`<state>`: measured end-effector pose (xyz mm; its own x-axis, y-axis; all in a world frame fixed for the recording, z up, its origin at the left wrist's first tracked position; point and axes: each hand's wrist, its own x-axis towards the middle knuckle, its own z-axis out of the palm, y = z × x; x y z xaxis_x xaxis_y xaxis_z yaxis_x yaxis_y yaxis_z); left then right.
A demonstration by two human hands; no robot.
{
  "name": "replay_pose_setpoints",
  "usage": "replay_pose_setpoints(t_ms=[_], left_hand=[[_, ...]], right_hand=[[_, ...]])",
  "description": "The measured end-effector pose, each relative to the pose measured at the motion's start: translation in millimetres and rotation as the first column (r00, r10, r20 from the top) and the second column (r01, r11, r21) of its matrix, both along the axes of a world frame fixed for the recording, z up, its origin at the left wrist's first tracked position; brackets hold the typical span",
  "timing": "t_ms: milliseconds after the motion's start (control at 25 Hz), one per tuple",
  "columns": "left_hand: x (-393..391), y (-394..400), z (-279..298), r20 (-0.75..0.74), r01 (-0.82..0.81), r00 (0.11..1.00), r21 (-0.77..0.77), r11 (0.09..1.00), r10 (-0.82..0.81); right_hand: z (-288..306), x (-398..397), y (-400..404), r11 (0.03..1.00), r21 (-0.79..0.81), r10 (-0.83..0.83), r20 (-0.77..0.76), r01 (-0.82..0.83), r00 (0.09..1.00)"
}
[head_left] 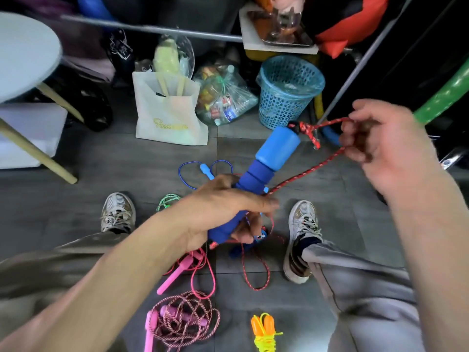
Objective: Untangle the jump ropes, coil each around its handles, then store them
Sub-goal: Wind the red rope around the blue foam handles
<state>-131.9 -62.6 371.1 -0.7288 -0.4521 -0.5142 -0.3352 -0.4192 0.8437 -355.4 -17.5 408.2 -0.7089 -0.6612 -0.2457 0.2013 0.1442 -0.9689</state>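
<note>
My left hand (228, 212) grips the dark foam part of a blue jump-rope handle (269, 158), which points up and to the right. A red braided rope (304, 171) leaves a knot at the handle's top end. My right hand (380, 146) pinches that rope beside the knot, and the rope runs back down toward my left hand. More red rope (256, 275) lies looped on the floor below. Also on the floor are a thin blue rope (203, 168), a green rope (167, 199), a pink-handled rope (185, 268), a pink twisted rope pile (185, 318) and an orange-handled yellow rope (265, 331).
I sit with my shoes (303, 224) on grey floor tiles. Behind the ropes stand a white tote bag (167, 115), a clear bag of bottles (225, 97) and a blue mesh basket (286, 92). A round white table (25, 52) is at the left.
</note>
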Motion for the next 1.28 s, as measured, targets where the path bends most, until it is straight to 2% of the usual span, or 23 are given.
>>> replay_pose_setpoints(t_ms=[80,120,160,240,280,360,440,520,600,640,680,720,760,800,840,920,960,1000,1040,1080,1200,1240,1280], left_hand=[[-3,3,0,-0.006,-0.030,1.000,0.065,0.997,0.030],[-4,1,-1,-0.019,-0.060,0.998,0.089,0.994,0.062],[-5,-1,0,-0.028,-0.095,0.995,0.115,0.989,0.099],[-3,-9,3,-0.061,-0.167,0.982,0.170,0.971,0.180],[-2,-13,4,-0.074,-0.179,0.978,0.180,0.967,0.195],[1,-15,8,-0.081,-0.144,0.984,0.163,0.976,0.159],[3,-14,11,-0.089,-0.114,0.988,0.158,0.981,0.129],[4,-14,11,-0.072,-0.144,0.985,0.157,0.977,0.157],[6,-17,10,-0.046,-0.195,0.978,0.133,0.972,0.203],[7,-19,9,-0.036,-0.211,0.976,0.116,0.971,0.216],[7,-21,9,-0.028,-0.219,0.974,0.099,0.971,0.223],[7,-21,10,-0.023,-0.223,0.974,0.088,0.971,0.225],[7,-21,10,-0.024,-0.224,0.974,0.082,0.971,0.227],[6,-20,11,-0.027,-0.227,0.973,0.081,0.970,0.230],[5,-20,11,-0.032,-0.232,0.971,0.079,0.969,0.236],[3,-20,12,-0.041,-0.252,0.966,0.074,0.965,0.255],[2,-20,12,-0.043,-0.261,0.964,0.069,0.963,0.264],[2,-21,13,-0.043,-0.265,0.963,0.061,0.962,0.267],[2,-20,13,-0.043,-0.264,0.963,0.057,0.963,0.266],[3,-20,14,-0.045,-0.260,0.964,0.054,0.964,0.263],[6,-19,14,-0.049,-0.265,0.962,0.051,0.963,0.267],[7,-20,14,-0.048,-0.273,0.960,0.048,0.961,0.275],[8,-21,14,-0.047,-0.279,0.958,0.045,0.959,0.281]], right_hand=[[-6,11,-2,0.999,0.049,0.029,-0.404,-0.010,0.914],[-11,22,-3,0.990,0.073,0.141,-0.526,-0.121,0.839],[-14,34,-2,0.949,0.097,0.303,-0.535,-0.299,0.788],[-14,54,0,0.770,0.087,0.627,-0.288,-0.632,0.724],[-15,56,-1,0.705,0.093,0.705,-0.194,-0.703,0.682],[-18,49,-3,0.638,0.182,0.767,-0.232,-0.748,0.598],[-21,37,-5,0.631,0.277,0.771,-0.330,-0.725,0.545],[-25,19,-4,0.719,0.351,0.693,-0.431,-0.600,0.578],[-26,-8,-2,0.894,0.342,0.445,-0.616,-0.288,0.650],[-26,-20,0,0.943,0.309,0.315,-0.705,-0.124,0.636],[-25,-26,2,0.956,0.292,0.240,-0.766,-0.010,0.597],[-24,-27,2,0.957,0.289,0.225,-0.788,0.022,0.572],[-23,-22,1,0.955,0.293,0.260,-0.755,-0.045,0.602],[-22,-9,-1,0.934,0.286,0.354,-0.649,-0.215,0.673],[-21,8,-1,0.865,0.254,0.500,-0.491,-0.432,0.713],[-19,41,-3,0.643,0.207,0.763,-0.260,-0.738,0.592],[-20,49,-4,0.569,0.213,0.820,-0.229,-0.795,0.525],[-22,52,-5,0.542,0.219,0.836,-0.235,-0.811,0.495],[-23,50,-8,0.564,0.206,0.820,-0.258,-0.800,0.511],[-23,44,-10,0.630,0.178,0.767,-0.289,-0.755,0.572],[-19,7,-14,0.911,0.122,0.404,-0.455,-0.394,0.793],[-20,-9,-13,0.963,0.146,0.270,-0.539,-0.227,0.798],[-23,-23,-11,0.978,0.193,0.189,-0.631,-0.083,0.753]])
